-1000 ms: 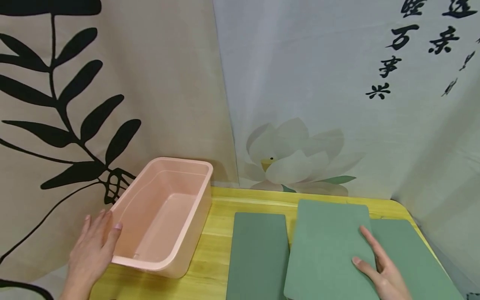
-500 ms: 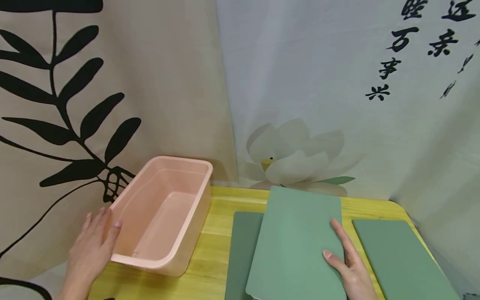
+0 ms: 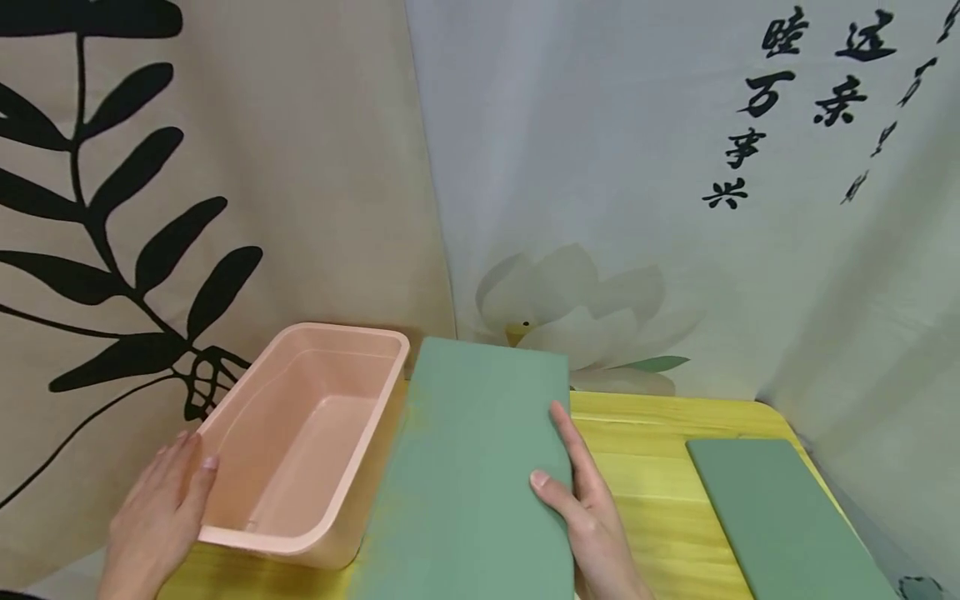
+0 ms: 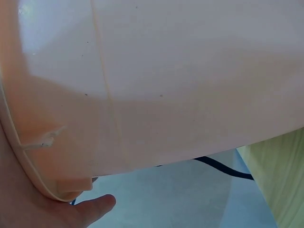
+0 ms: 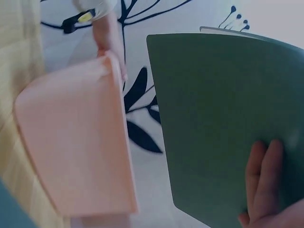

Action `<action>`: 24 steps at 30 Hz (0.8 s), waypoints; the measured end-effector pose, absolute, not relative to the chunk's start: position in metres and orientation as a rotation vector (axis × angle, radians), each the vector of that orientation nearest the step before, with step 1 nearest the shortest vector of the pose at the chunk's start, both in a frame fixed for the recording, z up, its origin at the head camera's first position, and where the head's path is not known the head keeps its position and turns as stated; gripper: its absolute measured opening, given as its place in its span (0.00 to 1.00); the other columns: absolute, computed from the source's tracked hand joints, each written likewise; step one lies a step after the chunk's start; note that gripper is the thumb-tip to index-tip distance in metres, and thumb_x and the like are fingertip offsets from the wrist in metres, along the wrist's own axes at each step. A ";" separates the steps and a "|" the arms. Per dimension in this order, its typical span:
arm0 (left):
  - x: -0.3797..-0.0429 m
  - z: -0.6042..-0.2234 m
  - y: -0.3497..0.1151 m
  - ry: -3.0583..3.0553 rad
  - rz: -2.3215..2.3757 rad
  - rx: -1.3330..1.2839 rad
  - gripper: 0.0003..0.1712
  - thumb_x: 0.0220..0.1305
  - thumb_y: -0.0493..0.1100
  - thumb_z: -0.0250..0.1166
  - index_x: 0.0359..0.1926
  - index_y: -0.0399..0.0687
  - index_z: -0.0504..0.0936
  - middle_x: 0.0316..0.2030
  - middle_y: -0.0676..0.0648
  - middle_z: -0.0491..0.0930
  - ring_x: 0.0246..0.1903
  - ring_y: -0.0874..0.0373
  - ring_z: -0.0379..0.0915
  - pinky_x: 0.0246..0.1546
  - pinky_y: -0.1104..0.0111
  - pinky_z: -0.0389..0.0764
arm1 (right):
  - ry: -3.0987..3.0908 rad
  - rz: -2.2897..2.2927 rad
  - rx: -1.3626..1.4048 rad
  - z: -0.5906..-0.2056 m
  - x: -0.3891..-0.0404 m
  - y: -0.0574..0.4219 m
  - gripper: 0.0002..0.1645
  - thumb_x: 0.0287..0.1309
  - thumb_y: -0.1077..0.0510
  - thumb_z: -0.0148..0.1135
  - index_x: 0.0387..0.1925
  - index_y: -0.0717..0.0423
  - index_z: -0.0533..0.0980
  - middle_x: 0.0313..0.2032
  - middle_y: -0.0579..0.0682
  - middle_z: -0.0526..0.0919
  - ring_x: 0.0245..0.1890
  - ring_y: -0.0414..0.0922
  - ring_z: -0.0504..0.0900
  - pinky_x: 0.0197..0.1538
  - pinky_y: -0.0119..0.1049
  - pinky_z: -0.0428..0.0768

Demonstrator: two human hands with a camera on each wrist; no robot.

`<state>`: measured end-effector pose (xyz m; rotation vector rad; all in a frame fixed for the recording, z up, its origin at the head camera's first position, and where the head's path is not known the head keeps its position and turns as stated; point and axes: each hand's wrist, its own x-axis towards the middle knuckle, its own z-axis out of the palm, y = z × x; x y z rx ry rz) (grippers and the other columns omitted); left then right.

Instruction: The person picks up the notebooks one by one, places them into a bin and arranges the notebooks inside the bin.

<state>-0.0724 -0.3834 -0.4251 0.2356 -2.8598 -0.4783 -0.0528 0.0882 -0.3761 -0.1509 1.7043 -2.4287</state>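
A green notebook [image 3: 480, 467] is held up over the table beside the bin's right side. My right hand [image 3: 592, 508] grips its right edge, thumb on the near face; in the right wrist view fingers [image 5: 266, 185] lie across its other cover. A pale strip [image 5: 216, 30] shows past its top edge. The pink plastic bin [image 3: 363, 442] stands tilted at the left, nothing visible inside. My left hand [image 3: 153, 517] rests on its left rim, thumb at the inner side. Mostly the bin's outer wall [image 4: 156, 95] fills the left wrist view, with one straight finger below the rim.
Another green notebook [image 3: 787, 508] lies flat at the right of the yellow wooden table [image 3: 645, 467]. Printed cloth [image 3: 337, 167] hangs behind and at the sides, close to the table's back edge. The held notebook hides the table's middle front.
My right hand has carried the green notebook leftward, from above the right notebook to beside the bin. It now covers the place where the left notebook lay. My left hand stays at the rim.
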 end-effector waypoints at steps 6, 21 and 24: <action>-0.069 -0.428 -0.385 -2.779 -0.495 0.179 0.37 0.85 0.53 0.34 0.77 0.26 0.54 0.76 0.25 0.51 0.75 0.25 0.45 0.70 0.32 0.49 | 1.494 -2.484 -0.307 -0.365 -0.067 0.051 0.43 0.77 0.59 0.54 0.80 0.23 0.51 0.78 0.44 0.56 0.70 0.51 0.72 0.61 0.47 0.82; -0.069 -0.430 -0.382 -2.796 -0.416 0.223 0.38 0.85 0.53 0.24 0.76 0.23 0.53 0.75 0.24 0.52 0.73 0.25 0.49 0.70 0.34 0.52 | 1.442 -2.603 -0.240 -0.367 -0.107 -0.040 0.45 0.71 0.59 0.60 0.79 0.23 0.55 0.78 0.43 0.57 0.70 0.49 0.70 0.67 0.44 0.75; -0.069 -0.430 -0.380 -2.783 -0.421 0.204 0.38 0.85 0.52 0.23 0.76 0.23 0.53 0.75 0.25 0.52 0.73 0.25 0.49 0.70 0.34 0.51 | 1.594 -2.583 -0.257 -0.370 -0.116 -0.054 0.46 0.72 0.58 0.60 0.80 0.23 0.53 0.80 0.39 0.52 0.74 0.47 0.64 0.74 0.49 0.65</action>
